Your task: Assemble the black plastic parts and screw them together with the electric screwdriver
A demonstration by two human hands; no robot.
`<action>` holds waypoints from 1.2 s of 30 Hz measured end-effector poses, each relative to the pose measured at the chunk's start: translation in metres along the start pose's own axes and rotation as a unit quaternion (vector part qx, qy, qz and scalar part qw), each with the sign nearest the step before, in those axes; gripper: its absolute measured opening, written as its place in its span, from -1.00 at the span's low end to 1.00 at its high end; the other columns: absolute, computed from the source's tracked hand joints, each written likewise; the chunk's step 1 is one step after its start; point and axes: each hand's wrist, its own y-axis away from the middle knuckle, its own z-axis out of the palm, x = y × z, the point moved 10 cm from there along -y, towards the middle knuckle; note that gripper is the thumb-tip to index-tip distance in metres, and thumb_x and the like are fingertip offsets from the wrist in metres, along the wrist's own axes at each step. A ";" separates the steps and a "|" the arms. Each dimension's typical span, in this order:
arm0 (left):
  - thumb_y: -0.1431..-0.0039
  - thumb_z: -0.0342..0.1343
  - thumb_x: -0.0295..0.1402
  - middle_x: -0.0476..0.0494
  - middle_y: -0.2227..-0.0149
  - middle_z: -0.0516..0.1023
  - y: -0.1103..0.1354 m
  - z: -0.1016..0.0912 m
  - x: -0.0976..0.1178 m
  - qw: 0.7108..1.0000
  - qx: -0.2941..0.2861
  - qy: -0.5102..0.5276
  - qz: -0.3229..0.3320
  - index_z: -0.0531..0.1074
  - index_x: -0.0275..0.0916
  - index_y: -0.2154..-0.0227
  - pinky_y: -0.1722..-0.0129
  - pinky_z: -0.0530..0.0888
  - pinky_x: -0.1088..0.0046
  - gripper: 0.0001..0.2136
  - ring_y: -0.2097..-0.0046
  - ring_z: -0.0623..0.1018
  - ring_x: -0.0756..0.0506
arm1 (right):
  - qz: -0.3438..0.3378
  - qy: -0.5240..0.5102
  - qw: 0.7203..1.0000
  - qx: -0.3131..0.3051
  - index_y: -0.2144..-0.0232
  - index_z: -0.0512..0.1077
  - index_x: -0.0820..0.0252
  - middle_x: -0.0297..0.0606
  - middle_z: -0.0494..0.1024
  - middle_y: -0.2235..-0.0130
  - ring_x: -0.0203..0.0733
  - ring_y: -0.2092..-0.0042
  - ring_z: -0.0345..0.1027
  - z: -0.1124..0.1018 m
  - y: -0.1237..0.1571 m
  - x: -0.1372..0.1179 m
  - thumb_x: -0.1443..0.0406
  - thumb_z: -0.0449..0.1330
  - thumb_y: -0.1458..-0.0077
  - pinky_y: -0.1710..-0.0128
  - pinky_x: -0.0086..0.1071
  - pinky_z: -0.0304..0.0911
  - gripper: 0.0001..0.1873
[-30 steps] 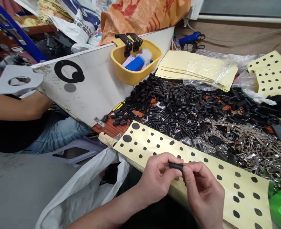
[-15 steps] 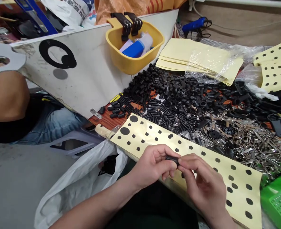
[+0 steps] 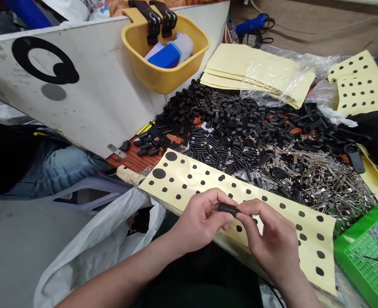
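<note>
Reddish-brown wooden surface (image 3: 132,159), bounded at the left by an upright white board (image 3: 102,64). A yellow bin (image 3: 163,79) hangs on the board by black clips (image 3: 153,25) and contains a blue item (image 3: 165,56). Beyond the board, at the left, one leg in jeans (image 3: 60,160) of another person is visible.

Small black parts (image 3: 214,113) lie loose across the middle of the surface, with ribbed black pieces (image 3: 204,141) on their near side and a heap of thin metal pieces (image 3: 333,184) to the right. Plain yellow sheets (image 3: 227,60) are stacked behind, partly covered by clear plastic film (image 3: 262,83). A long spotted sheet (image 3: 195,175) lies along the near edge; a green basket (image 3: 343,246) stands just beside its right end. A white bag (image 3: 89,252) hangs open below, at the left.

Left hand (image 3: 204,218): grasping a short black tube (image 3: 227,208) between thumb and fingers. Right hand (image 3: 272,239): thumb and forefinger pinching the narrow right end of the same tube; whether that tip is a separate piece cannot be determined. Tube position: between the two hands, roughly level, held in front of the spotted sheet near its close edge.
</note>
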 end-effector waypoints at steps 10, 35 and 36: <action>0.02 0.10 -0.53 -0.07 0.42 0.53 0.007 -0.003 0.015 0.988 0.034 -0.138 0.062 0.47 -0.31 0.38 0.42 0.40 0.55 -0.88 0.40 0.49 0.01 | 0.080 -0.064 0.995 -0.010 0.50 0.38 0.17 -0.35 0.49 0.55 -0.30 0.54 0.38 0.001 0.004 0.011 0.39 0.17 -0.10 0.58 -0.46 0.30 -0.86; -0.06 0.05 -0.52 -0.13 0.40 0.57 0.010 0.009 0.023 0.953 0.024 -0.278 0.113 0.50 -0.30 0.37 0.38 0.42 0.51 -0.87 0.39 0.51 -0.04 | 0.233 -0.196 0.952 -0.030 0.56 0.43 0.21 -0.34 0.43 0.63 -0.31 0.62 0.30 0.012 0.024 0.043 0.23 0.24 -0.05 0.65 -0.48 0.25 -0.79; -0.08 0.03 -0.52 -0.18 0.36 0.59 0.013 0.016 0.027 0.941 0.011 -0.308 0.142 0.50 -0.31 0.33 0.31 0.44 0.47 -0.84 0.34 0.55 -0.08 | 0.252 -0.203 0.945 -0.034 0.56 0.43 0.20 -0.35 0.42 0.64 -0.31 0.63 0.29 0.012 0.032 0.048 0.21 0.24 -0.05 0.66 -0.48 0.24 -0.77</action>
